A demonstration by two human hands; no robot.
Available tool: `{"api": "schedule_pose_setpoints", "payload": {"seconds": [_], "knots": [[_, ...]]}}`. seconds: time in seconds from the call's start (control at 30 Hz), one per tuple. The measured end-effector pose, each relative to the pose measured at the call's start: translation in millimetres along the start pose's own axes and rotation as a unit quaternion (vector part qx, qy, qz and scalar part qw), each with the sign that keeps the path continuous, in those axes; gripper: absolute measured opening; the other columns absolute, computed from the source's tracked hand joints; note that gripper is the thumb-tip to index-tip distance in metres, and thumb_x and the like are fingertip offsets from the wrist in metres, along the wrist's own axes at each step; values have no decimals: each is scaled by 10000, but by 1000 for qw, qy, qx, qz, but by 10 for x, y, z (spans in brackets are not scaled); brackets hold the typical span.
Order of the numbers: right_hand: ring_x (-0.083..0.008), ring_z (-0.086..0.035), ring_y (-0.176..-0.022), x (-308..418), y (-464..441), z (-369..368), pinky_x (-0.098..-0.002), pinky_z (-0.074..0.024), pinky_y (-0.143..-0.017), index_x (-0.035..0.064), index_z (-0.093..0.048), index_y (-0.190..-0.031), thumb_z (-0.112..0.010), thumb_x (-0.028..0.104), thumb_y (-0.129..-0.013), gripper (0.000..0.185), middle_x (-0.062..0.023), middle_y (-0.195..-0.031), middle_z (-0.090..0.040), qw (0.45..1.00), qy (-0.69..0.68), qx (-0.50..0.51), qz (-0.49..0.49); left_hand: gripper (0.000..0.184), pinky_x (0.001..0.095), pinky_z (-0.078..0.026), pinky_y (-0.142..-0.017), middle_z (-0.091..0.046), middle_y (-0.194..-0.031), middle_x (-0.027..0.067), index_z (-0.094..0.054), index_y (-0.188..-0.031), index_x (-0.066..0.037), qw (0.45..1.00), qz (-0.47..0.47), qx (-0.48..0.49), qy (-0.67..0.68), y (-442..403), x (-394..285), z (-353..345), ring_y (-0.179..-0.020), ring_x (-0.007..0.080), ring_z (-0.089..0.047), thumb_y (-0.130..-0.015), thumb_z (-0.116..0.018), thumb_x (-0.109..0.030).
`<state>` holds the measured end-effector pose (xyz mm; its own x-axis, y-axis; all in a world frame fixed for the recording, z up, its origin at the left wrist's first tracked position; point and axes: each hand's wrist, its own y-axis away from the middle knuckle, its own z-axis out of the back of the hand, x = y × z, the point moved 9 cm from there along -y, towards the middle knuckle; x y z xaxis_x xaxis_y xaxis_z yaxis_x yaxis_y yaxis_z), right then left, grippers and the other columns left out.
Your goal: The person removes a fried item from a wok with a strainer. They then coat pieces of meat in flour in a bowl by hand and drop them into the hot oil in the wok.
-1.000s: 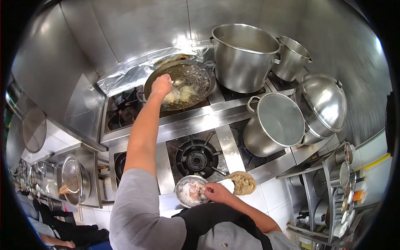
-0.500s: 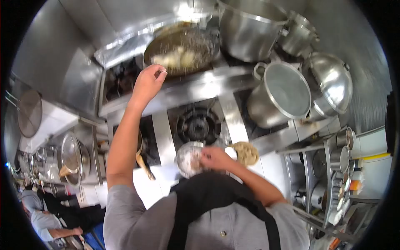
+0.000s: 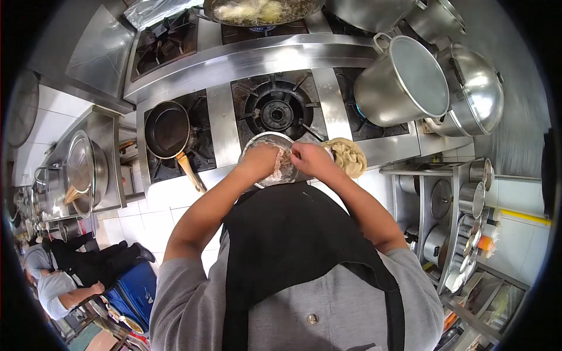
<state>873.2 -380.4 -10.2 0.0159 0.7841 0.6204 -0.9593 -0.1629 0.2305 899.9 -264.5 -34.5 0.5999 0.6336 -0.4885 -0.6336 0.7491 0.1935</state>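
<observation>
Head view: just in front of the apron [image 3: 293, 234], a metal bowl [image 3: 267, 139] holds pale, powdery food pieces [image 3: 285, 166]. The left hand [image 3: 261, 160] reaches in from seven o'clock, fingers curled; the right hand [image 3: 311, 158] bends its fingers at the three o'clock rim. Whether either grasps a piece cannot be told. From the bowl, a wok [image 3: 287, 21] of frying food sits at twelve o'clock, a tall pot [image 3: 380, 88] at two.

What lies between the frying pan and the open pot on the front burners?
In the head view, a bare burner lies between the frying pan and the pot, with a steel strip on either side.
</observation>
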Motion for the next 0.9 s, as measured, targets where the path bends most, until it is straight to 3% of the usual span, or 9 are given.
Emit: {"api": "schedule_pose_setpoints", "payload": {"seconds": [0.07,0.23,0.37,0.43,0.57,0.63,0.73,0.87,0.9], "knots": [[-379,-646,-808,-51,40,-66,-478,-496,-717,39,-633,-865,-578,267,-867,235,-185,-825,-667,1000,-5,-2,-17,190,481,-479,-899,-644,-1039,233,-634,-948,6,1000,-2,-26,-11,-16,40,-54,-1021,396,-606,-813,-572,-112],[-376,-653,-838,-106,96,-171,-467,-504,-740,29,-633,-897,-581,278,-872,255,-192,-849,-671,999,-21,14,-30,202,479,-479,-892,-645,-1022,224,-637,-936,18,992,79,89,-31,-52,268,-191,-1011,387,-611,-818,-594,-140],[-375,-655,-848,-74,105,-167,-467,-504,-747,30,-632,-918,-582,280,-873,259,-190,-863,-674,999,-26,26,-23,210,476,-484,-873,-654,-989,222,-636,-934,12,997,44,63,-6,80,242,38,-980,386,-621,-821,-603,-163],[-376,-655,-851,-74,81,-179,-471,-505,-745,31,-630,-924,-583,281,-872,259,-189,-873,-677,999,-38,23,-6,232,466,-496,-838,-661,-944,222,-631,-947,13,1000,-22,-18,12,146,116,234,-922,403,-627,-825,-607,-183],[-375,-655,-844,-18,71,-171,-470,-504,-743,40,-630,-932,-594,287,-868,258,-189,-855,-677,998,-45,27,18,199,405,-521,-786,-678,-921,181,-613,-945,20,995,66,20,76,244,108,528,-850,324,-663,-838,-615,-147],[-377,-653,-805,81,73,-100,-473,-495,-747,39,-623,-916,-603,282,-860,251,-187,-811,-674,998,20,-6,54,127,335,-527,-764,-685,-946,115,-596,-919,18,955,116,2,272,352,148,668,-842,201,-667,-864,-611,-96],[-384,-647,-768,214,33,7,-480,-483,-755,36,-611,-891,-604,276,-852,244,-190,-769,-665,988,96,-53,104,51,311,-535,-786,-683,-984,96,-579,-885,5,905,104,-48,409,500,53,930,-897,145,-643,-882,-600,-41],[-388,-645,-752,389,-13,174,-484,-476,-757,31,-605,-867,-600,271,-846,241,-198,-761,-660,983,52,-106,138,79,362,-554,-818,-680,-1006,152,-552,-905,-15,819,6,-120,562,536,5,1135,-951,230,-664,-929,-555,-90],[-390,-645,-758,369,-52,137,-489,-477,-757,29,-607,-870,-600,271,-844,244,-202,-764,-659,986,49,-93,127,103,382,-565,-797,-676,-1007,181,-534,-925,-25,733,24,-107,672,526,23,1083,-946,269,-672,-949,-530,-124]]}}
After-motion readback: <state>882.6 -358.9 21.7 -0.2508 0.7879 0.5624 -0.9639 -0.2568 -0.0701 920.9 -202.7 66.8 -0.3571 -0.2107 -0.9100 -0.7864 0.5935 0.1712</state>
